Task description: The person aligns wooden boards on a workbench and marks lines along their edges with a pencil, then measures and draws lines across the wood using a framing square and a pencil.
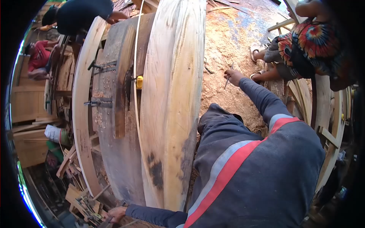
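My right hand (235, 77) is closed round a thin, pencil-like stick (227, 82), held over the sawdust-covered ground right of the planks. My left hand (117, 214) reaches low to the left, past the near end of the boards. Its fingers look curled round something dark that I cannot make out, beside a pile of wood offcuts (81, 205). Between my arms lies a long, wide pale plank (175, 91) with dark stains at its near end. A thin wood strip (136, 95) runs along its left side, near a yellow tape measure (139, 82).
Clamps (99, 102) sit on a dusty grey board (121, 163), beside a curved plank (81, 95). A person in a dark top (83, 15) bends at the upper left; another in red (40, 59) is farther left. A person in patterned clothing (311, 41) stands at the right.
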Demonstrator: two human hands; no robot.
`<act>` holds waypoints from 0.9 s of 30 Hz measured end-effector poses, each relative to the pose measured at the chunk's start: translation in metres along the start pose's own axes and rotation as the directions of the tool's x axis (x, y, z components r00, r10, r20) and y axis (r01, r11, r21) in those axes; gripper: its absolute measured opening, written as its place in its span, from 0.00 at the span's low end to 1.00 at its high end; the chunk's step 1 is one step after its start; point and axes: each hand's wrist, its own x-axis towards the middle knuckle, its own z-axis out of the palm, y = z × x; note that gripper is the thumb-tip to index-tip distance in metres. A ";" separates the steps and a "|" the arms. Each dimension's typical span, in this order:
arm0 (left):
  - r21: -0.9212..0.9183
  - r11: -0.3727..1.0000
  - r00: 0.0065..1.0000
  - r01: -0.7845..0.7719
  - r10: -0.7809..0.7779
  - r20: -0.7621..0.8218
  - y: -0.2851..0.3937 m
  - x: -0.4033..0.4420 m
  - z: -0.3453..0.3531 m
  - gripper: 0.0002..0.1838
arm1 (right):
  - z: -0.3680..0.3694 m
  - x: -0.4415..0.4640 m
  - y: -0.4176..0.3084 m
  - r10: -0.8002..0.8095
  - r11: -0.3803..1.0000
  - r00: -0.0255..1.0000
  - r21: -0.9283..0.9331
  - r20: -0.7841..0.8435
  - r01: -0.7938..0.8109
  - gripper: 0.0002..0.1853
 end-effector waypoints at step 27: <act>-0.084 0.798 -0.219 0.597 0.262 0.940 0.418 -0.292 -0.236 0.41 | -0.152 -0.059 -0.150 -0.878 0.433 0.340 0.254 0.338 0.865 0.09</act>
